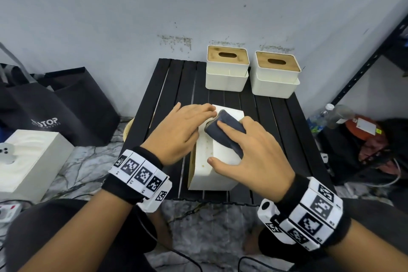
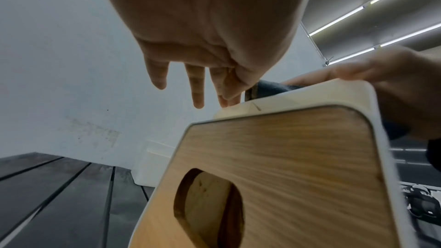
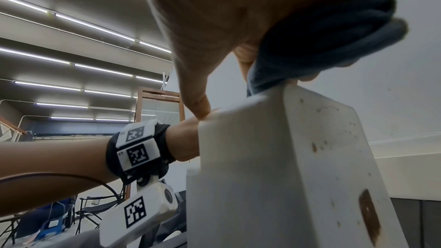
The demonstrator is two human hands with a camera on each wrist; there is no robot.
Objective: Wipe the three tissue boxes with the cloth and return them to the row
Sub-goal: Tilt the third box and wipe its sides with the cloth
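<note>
One white tissue box (image 1: 217, 174) lies on its side at the front of the black slatted table (image 1: 176, 86), its wooden lid (image 2: 298, 157) facing left. My left hand (image 1: 176, 132) rests on its upper left edge with straight fingers (image 2: 198, 86). My right hand (image 1: 260, 154) grips a bunched dark blue cloth (image 1: 227, 137) and presses it on the box's top face, thumb on the near side. Brown stains (image 3: 369, 212) dot the box's white right face (image 3: 274, 176). Two more tissue boxes (image 1: 227, 70) (image 1: 276, 75) stand upright in a row at the back.
Black bags (image 1: 66, 106) and a white box (image 1: 33, 161) sit on the floor to the left. A dark metal shelf rack (image 1: 364, 68) stands to the right, with bottles (image 1: 324, 115) and clutter below it. Cables run over the marble floor near my knees.
</note>
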